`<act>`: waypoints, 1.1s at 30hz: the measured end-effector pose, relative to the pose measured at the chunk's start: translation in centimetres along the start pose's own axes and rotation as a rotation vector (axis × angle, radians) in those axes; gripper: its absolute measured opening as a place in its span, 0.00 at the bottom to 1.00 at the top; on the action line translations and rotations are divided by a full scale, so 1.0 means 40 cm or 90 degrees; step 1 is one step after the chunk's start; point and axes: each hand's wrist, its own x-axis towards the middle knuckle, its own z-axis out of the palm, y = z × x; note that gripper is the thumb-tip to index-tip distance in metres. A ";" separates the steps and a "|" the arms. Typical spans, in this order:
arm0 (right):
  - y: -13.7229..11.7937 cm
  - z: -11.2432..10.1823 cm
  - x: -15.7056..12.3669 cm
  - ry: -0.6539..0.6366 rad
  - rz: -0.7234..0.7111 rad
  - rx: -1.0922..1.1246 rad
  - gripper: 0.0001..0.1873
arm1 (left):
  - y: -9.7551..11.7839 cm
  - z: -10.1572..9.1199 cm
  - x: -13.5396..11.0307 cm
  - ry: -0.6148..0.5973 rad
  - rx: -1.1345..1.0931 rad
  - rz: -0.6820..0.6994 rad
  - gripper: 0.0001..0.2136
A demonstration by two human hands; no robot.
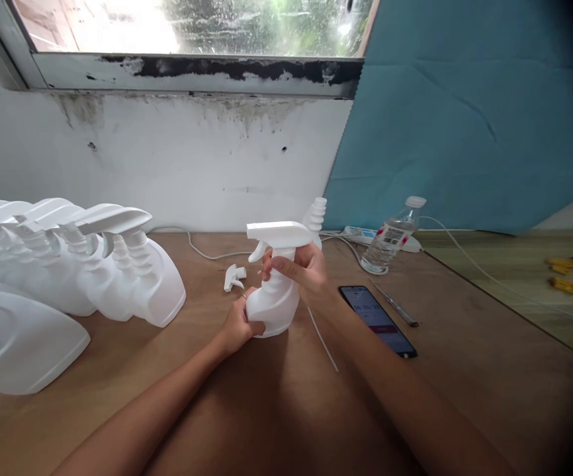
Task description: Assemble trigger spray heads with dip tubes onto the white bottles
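Note:
A white spray bottle (274, 307) stands upright on the table in front of me, with a white trigger spray head (279, 233) on its neck. My left hand (239, 324) is wrapped round the lower left side of the bottle. Around the collar just under the spray head, the fingers of my right hand (306, 271) are closed, hiding the collar and part of the neck. Behind it rises the ribbed white neck (318, 210) of another bottle. A loose trigger spray head (235, 277) lies on the table to the left.
Several white bottles (162, 284) stand packed at left. A thin white tube (323, 340) lies by my right forearm. Farther right are a phone (378, 320), a slim metal tool (396, 304), a water bottle (390, 241) and a power strip (360, 233) with cables. A wall and window close off the back.

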 end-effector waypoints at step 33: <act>0.008 -0.010 -0.007 -0.010 -0.017 -0.002 0.13 | 0.012 0.005 -0.003 -0.003 0.013 -0.005 0.26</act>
